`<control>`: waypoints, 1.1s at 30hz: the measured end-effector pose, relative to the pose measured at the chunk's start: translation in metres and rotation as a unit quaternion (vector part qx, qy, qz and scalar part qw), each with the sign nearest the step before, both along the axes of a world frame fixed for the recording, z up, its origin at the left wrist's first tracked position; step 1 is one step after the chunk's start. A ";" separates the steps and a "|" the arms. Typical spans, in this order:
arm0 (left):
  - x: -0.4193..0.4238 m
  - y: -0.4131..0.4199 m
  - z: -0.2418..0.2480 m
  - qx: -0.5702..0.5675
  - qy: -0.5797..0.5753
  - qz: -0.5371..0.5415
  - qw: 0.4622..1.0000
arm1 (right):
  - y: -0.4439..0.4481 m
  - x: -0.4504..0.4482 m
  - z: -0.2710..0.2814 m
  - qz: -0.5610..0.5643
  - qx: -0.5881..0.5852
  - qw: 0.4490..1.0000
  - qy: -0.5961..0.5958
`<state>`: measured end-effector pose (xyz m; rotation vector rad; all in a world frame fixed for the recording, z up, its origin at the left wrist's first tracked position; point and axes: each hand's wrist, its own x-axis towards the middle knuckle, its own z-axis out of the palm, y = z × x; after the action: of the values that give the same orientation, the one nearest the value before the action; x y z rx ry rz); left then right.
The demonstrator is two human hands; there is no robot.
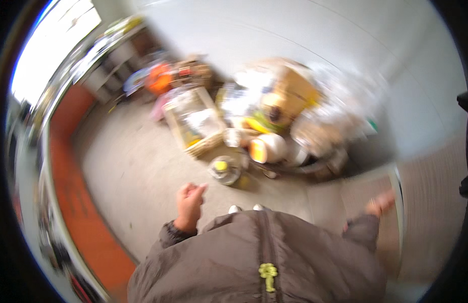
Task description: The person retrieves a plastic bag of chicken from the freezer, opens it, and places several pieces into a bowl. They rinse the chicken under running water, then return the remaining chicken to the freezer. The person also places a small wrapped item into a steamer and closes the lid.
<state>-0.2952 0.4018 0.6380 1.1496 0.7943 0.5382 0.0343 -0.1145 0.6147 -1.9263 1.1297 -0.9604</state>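
My left hand (191, 204) is raised over the floor with its fingers curled, and I see nothing in it. My right hand (381, 202) is at the right, by the edge of a wood-grain panel (431, 212); blur hides its fingers and whether it grips that edge. A large clear bottle with a yellow cap (221, 166) stands on the floor ahead of my left hand. Behind it lie a pale basket (205, 146) holding a white bag and a white container with an orange-yellow patch (270, 148).
Plastic bags (324, 128) and a cardboard box (294, 94) are heaped against the wall. An orange bag (159, 78) lies near the far corner. A long counter with orange-red fronts (80, 197), its top cluttered, runs down the left side.
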 end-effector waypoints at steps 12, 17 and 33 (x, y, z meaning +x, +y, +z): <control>-0.035 -0.050 0.022 0.044 0.022 0.138 0.989 | 0.243 0.036 -0.066 0.569 -0.191 0.800 -0.002; -0.061 -0.039 0.013 0.068 0.017 0.161 0.985 | 0.316 0.007 -0.070 0.696 -0.182 0.693 0.042; -0.312 0.140 -0.004 0.052 -0.002 0.317 0.947 | 0.524 -0.161 -0.093 0.783 -0.207 0.555 0.189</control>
<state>-0.6070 0.5418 0.6342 0.9731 1.1492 1.1270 -0.1270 0.4090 0.5212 -2.4416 -0.9560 0.3200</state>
